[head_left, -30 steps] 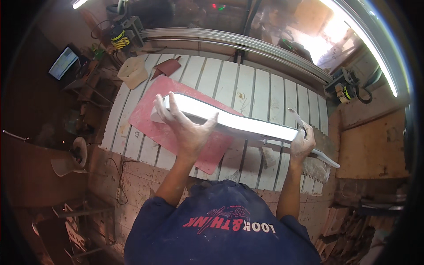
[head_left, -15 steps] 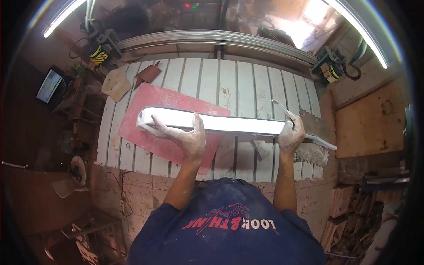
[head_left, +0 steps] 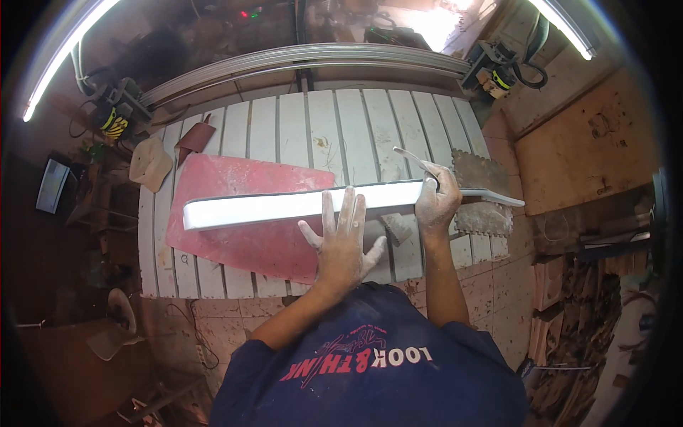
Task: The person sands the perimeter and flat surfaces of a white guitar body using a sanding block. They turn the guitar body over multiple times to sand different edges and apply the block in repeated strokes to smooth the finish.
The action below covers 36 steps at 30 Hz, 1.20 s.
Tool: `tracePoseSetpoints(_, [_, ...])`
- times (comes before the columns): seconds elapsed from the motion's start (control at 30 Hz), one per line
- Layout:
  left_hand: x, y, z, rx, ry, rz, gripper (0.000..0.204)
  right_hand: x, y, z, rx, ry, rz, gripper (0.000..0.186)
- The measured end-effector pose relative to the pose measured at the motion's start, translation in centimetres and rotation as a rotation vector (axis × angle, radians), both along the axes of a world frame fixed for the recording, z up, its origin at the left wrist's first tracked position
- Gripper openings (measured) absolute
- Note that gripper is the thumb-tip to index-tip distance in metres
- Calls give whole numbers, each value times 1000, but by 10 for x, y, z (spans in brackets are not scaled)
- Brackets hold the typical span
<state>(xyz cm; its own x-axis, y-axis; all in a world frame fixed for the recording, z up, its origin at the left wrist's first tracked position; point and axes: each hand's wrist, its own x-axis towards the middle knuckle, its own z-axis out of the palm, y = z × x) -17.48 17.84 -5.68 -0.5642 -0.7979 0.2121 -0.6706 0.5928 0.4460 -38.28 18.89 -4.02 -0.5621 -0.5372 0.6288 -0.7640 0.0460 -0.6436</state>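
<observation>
A long white bar-like piece [head_left: 284, 204] with a dark line along its far edge lies across my view, over a red sheet [head_left: 249, 174]. My left hand [head_left: 345, 245] is open, fingers spread, its fingertips against the near side of the bar. Toward the bar's right end, my right hand [head_left: 437, 203] is closed around it, thumb in front. A thin pale strip [head_left: 411, 156] sticks up from the right hand's fingers; whether it joins the bar is hidden. Beyond that hand, a narrower white end [head_left: 498, 197] reaches right. White dust coats both hands.
The slatted white table [head_left: 277, 128] carries a beige cap [head_left: 150, 164], a brown folded piece [head_left: 194, 140], toothed grey plates [head_left: 480, 169] and a small toothed scraper-like piece [head_left: 397, 228]. A metal rail [head_left: 306, 60] spans the back. Brown board [head_left: 583, 142] stands at right.
My left hand has let go of the bar's left end and moved right, its fingers now spread on the near side. The right hand keeps its hold. The view has shifted.
</observation>
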Motion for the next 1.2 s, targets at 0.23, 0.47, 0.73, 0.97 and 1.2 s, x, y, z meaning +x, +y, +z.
tracePoseSetpoints(0.23, [-16, -17, 21, -166, 3, -116, 75, 2, 1, -4, -22, 6, 29, 28])
tracePoseSetpoints(0.47, [19, -23, 23, -116, -69, -130, 79, 3, 4, -6, -21, -80, 31, 29])
tracePoseSetpoints(0.73, [134, -23, 71, -129, -335, 252, 98, 2, 14, -16, -45, -84, 77, 28])
tracePoseSetpoints(0.97, [195, -45, 49, 180, 586, 577, 89, -9, 31, -28, -43, -127, 139, 29])
tracePoseSetpoints(1.2, [188, -34, 50, 117, 617, 618, 87, -5, 52, -25, 42, -126, 206, 33])
